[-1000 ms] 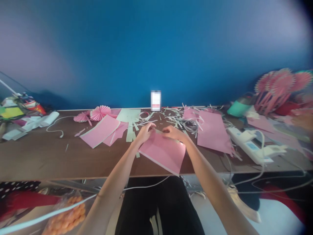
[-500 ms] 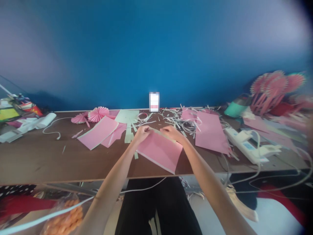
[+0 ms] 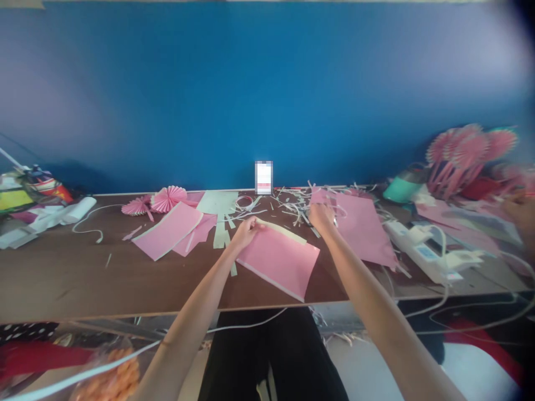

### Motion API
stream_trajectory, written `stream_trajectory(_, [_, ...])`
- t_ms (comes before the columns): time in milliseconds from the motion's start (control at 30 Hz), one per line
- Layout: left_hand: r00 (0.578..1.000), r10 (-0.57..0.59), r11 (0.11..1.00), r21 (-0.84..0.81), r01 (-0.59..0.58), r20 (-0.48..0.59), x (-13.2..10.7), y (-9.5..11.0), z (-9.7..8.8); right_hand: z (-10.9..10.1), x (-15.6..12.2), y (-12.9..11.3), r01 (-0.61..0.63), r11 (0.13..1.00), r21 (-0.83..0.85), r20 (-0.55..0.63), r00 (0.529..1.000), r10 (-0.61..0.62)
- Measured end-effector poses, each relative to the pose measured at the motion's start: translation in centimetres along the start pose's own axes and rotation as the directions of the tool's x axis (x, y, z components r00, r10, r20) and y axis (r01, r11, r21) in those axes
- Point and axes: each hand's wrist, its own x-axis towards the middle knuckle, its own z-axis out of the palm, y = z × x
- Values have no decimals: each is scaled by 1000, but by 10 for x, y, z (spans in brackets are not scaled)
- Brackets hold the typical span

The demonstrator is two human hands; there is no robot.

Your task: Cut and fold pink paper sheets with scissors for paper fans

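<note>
A pink paper sheet point(image 3: 281, 262) lies on the brown table point(image 3: 83, 278) in front of me, its far edge folded over into a pale narrow strip point(image 3: 284, 229). My left hand point(image 3: 244, 231) pinches the sheet's far left corner at the fold. My right hand point(image 3: 321, 214) is off the sheet, up and to its right. It rests knuckles-up among white paper scraps point(image 3: 296, 206), beside a larger pink sheet point(image 3: 363, 225). Its fingers are curled down, and what they hold is hidden.
More pink sheets point(image 3: 169, 236) and small pink paper fans point(image 3: 169, 196) lie at the left. A pale green cut sheet point(image 3: 219, 203) and a phone point(image 3: 263, 177) stand behind. A white glue gun with cord point(image 3: 426, 250) lies at the right. Another person's hand point(image 3: 518, 209) shows at the far right.
My right hand has let go of the fold and moved up and right into the paper scraps. My left hand stays on the sheet's corner.
</note>
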Motion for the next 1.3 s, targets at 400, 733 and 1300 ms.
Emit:
stream_trajectory(400, [999, -17, 999, 31, 16, 27, 2, -4, 2, -15, 9, 1, -20, 996, 85, -9, 1000, 21])
stream_trajectory(733, [998, 50, 893, 449, -29, -36, -6, 7, 8, -9, 4, -4, 155, 983, -98, 24, 988, -153])
stream_trajectory(1300, [990, 139, 834, 542, -101, -30, -5, 9, 13, -11, 10, -4, 134, 991, -5, -152, 979, -133])
